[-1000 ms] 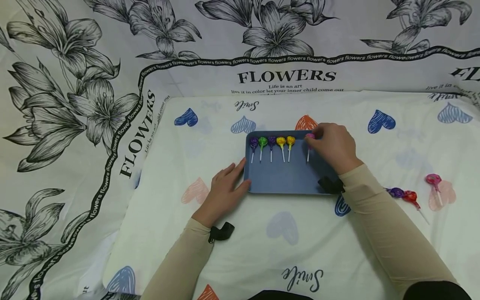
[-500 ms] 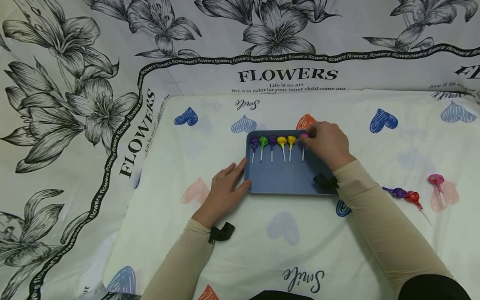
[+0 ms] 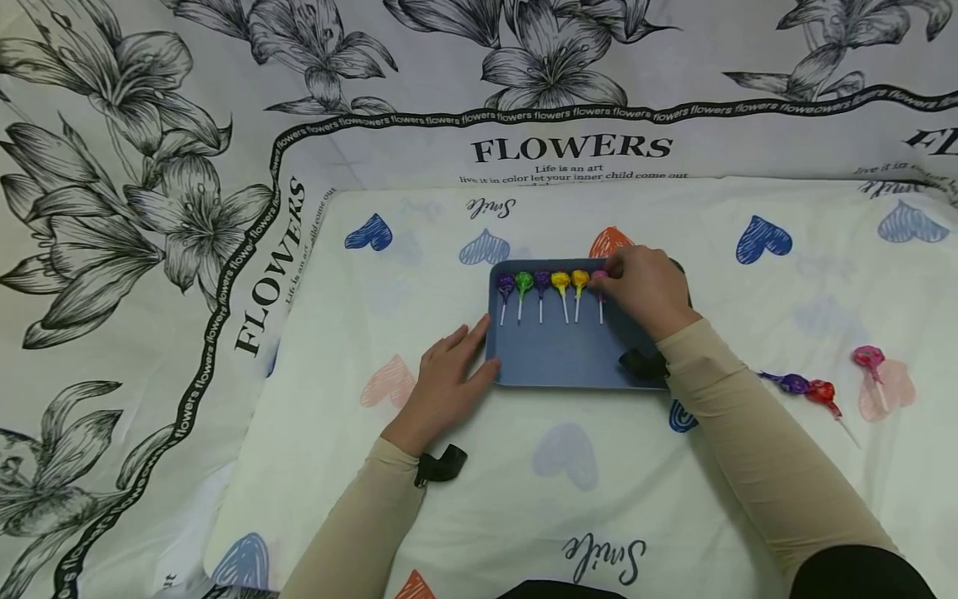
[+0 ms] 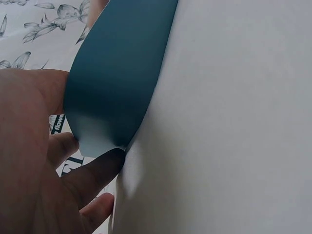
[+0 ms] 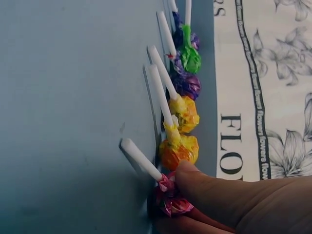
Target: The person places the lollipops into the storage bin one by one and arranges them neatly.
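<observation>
Left hand [image 3: 447,378] splayed, right hand [image 3: 653,289] in a pinch

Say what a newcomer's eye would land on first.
Likely the bright lollipop row along the far side of the blue-grey tray, with the right hand pinching a pink lollipop at the row's right end. Next, the black flower print across the head view's top and left, then the left hand at the tray's left edge.

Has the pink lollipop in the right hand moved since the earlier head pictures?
Yes: judged against the tray in the head view, the pink lollipop has shifted left, closer to the nearest yellow lollipop.
</observation>
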`<control>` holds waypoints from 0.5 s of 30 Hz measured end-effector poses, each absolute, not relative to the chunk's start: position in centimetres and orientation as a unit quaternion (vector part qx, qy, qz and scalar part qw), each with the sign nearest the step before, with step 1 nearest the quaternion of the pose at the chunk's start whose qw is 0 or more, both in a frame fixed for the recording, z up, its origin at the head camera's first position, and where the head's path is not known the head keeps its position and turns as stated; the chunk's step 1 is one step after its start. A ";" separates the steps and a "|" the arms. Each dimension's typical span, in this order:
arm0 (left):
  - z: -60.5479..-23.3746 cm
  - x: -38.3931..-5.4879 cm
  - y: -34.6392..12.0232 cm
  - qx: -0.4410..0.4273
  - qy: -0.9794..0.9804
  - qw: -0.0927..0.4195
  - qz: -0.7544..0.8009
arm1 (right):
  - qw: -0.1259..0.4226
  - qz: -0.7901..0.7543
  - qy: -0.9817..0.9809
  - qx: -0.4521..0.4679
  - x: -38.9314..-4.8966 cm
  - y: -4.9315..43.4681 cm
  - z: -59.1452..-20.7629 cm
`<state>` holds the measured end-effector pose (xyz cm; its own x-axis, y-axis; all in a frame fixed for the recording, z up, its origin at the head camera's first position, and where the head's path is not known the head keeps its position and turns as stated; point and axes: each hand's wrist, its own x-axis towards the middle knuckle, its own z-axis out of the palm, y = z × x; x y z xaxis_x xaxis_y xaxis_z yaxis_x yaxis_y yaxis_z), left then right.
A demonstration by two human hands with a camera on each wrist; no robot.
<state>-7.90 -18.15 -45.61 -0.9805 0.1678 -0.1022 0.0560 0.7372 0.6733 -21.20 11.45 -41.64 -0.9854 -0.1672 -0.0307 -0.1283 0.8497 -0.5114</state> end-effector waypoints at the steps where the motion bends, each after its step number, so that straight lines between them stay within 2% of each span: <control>1: -45.6 -7.9 -18.2 0.061 0.929 0.077 0.358 | 0.039 -0.264 0.961 -0.077 -21.2 11.4 -41.6; 15: -45.6 -7.8 -18.3 0.052 0.927 0.080 0.362 | 0.057 -0.272 0.958 -0.070 -21.3 11.3 -41.8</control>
<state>-7.84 -18.30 -45.61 -0.9818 0.1549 -0.1098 0.0395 0.7323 0.6798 -21.26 11.30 -41.82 -0.9839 -0.1641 -0.0711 -0.1023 0.8424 -0.5291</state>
